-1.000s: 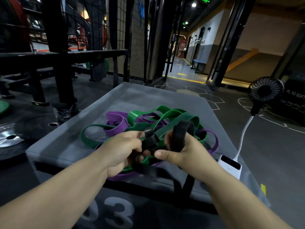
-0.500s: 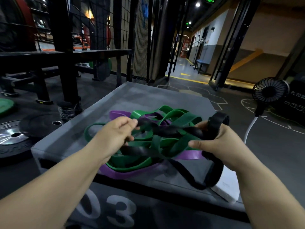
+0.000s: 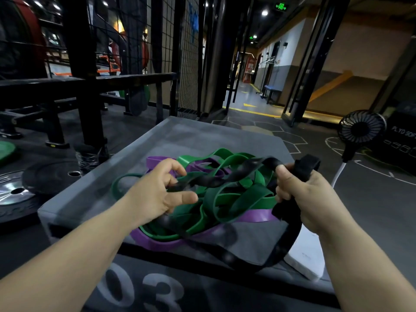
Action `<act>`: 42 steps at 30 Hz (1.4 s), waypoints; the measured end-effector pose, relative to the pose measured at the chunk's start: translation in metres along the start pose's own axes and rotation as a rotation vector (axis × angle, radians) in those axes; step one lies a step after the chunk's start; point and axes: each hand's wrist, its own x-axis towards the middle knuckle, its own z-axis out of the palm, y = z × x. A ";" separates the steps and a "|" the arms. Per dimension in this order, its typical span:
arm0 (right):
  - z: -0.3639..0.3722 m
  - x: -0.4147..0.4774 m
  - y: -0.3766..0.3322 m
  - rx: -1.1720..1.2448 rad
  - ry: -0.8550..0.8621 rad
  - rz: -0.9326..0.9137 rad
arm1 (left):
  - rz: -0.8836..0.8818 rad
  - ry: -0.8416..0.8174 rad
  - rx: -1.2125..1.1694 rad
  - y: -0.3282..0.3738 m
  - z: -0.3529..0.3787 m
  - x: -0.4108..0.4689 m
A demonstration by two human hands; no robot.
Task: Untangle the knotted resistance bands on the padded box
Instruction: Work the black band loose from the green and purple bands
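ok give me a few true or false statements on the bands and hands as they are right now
1. The right hand grips the black band. True.
2. The green bands lie on the floor. False: they lie on the padded box.
3. A purple band shows at the pile's near edge. True.
4. The black fan sits on the box between the hands. False: it is up at the far right, past the box's edge.
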 end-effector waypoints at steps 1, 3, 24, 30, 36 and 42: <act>0.001 0.000 -0.002 0.063 -0.008 -0.001 | 0.027 0.047 0.057 0.000 0.002 -0.001; 0.003 -0.001 -0.004 0.179 -0.007 0.018 | 0.116 0.212 0.220 0.000 0.004 -0.001; 0.017 -0.003 0.006 0.072 -0.057 0.104 | -0.144 0.030 -0.425 0.006 0.003 -0.002; 0.012 -0.002 0.009 0.081 -0.096 0.111 | 0.085 0.265 0.314 -0.006 0.009 0.001; 0.004 0.002 0.016 -0.109 -0.062 0.123 | 0.040 0.203 -0.236 0.000 -0.001 0.004; 0.016 0.000 0.019 -0.062 -0.115 0.139 | -0.073 0.139 -0.519 0.003 0.000 0.004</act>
